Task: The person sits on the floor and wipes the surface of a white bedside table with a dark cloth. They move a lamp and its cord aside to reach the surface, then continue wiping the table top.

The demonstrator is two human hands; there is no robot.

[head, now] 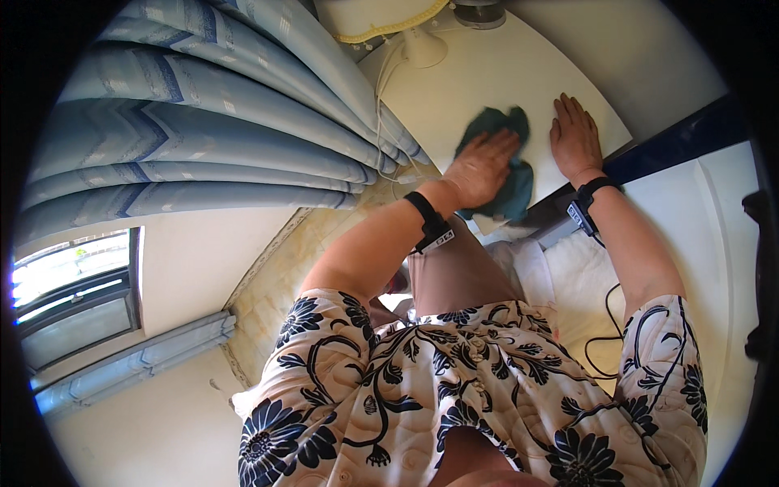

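My left hand [485,167] lies with its fingers stretched over a dark green cloth [520,182], pressing it on the white tabletop [487,79] near its front edge. The cloth spreads out on both sides of the hand, and one end reaches over the edge. To the right, my right hand [575,134] rests palm down on the same tabletop, near its right edge, with nothing held. Its fingers point away from me, the thumb a little apart. Both wrists wear black straps with small devices.
A lamp base [424,47] with a trimmed shade and a dark-based round object [480,15] stand at the table's back. A white cable [380,103] hangs at its left edge, beside blue curtains [243,134]. White furniture [688,201] borders the right.
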